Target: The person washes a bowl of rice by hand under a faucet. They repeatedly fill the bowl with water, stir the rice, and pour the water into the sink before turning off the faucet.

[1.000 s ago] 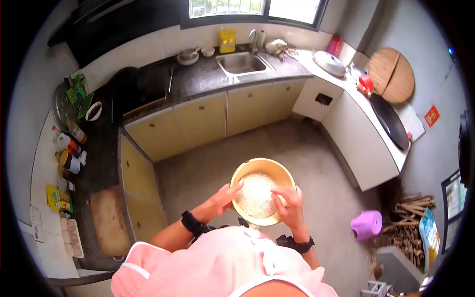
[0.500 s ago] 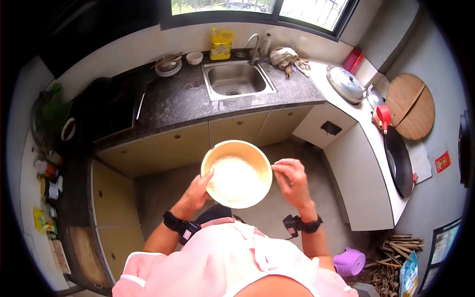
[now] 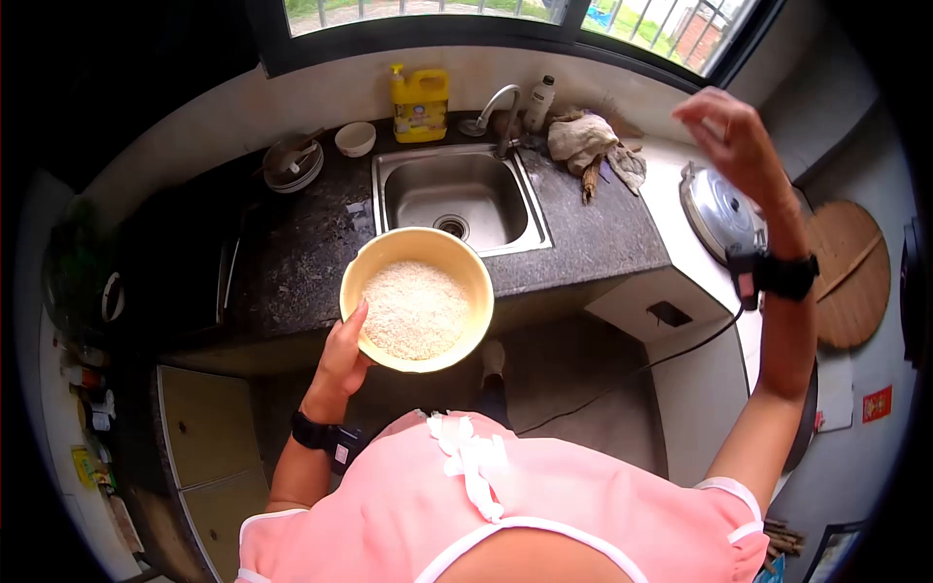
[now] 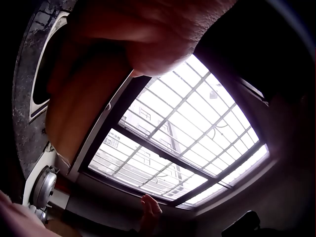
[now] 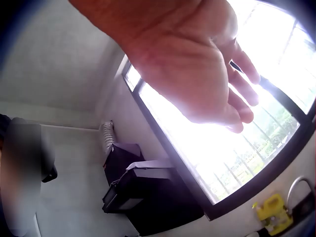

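Bowl [image 3: 418,243] held up near the sink [image 3: 457,189]

Below the window [image 3: 437,10] runs a dark counter [image 3: 607,233], the steel sink set into it. Near its front edge, the left hand [image 3: 340,358] grips the yellow bowl, thumb at the rim; the fingers underneath seem mostly hidden. The right hand [image 3: 731,146] is raised, fingers loosely bent, holding nothing. White grains [image 3: 416,311] lie inside the bowl.
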A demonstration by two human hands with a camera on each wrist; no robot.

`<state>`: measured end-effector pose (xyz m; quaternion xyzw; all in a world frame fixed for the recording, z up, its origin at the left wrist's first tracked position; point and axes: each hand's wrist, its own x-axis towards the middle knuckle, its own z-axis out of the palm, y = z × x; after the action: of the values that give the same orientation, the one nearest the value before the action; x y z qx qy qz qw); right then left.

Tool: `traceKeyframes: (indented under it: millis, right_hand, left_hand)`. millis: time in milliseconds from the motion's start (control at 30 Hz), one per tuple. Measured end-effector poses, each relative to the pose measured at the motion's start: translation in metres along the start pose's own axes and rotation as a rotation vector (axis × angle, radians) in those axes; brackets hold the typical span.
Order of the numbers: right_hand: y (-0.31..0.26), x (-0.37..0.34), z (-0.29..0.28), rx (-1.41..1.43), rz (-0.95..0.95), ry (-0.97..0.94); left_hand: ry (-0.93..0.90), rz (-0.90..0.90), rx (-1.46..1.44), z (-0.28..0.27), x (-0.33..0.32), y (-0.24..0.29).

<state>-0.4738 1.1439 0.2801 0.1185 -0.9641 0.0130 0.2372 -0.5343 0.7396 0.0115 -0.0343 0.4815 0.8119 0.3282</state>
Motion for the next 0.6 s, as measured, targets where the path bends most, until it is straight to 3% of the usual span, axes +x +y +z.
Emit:
traceKeyframes:
  millis: [100,167,333,367,433,500,600]
  right_hand:
    - [0.086,0.056,0.025,-0.064,-0.001,0.028]
    - [0.130,0.077,0.064,0.066,-0.013,0.011]
    - [0.212,0.084,0.206,0.310,0.005,-0.377]
    - [0.230,0.081,0.240,0.343,0.063,-0.449]
    - [0.247,0.080,0.292,0.312,-0.005,-0.583]
    - [0.275,0.077,0.360,0.295,-0.095,-0.627]
    - [0.281,0.086,0.410,0.322,-0.062,-0.673]
  left_hand:
    - [0.087,0.050,-0.067,0.033,0.045,-0.011]
    - [0.145,0.110,-0.103,0.052,0.077,-0.010]
    - [0.262,0.218,-0.171,0.086,0.130,-0.012]
    - [0.298,0.195,-0.167,0.096,0.139,-0.015]
    - [0.370,0.162,-0.142,0.105,0.153,-0.020]
    - [0.395,0.171,-0.166,0.105,0.174,-0.026]
    - [0.447,0.131,-0.119,0.115,0.197,-0.027]
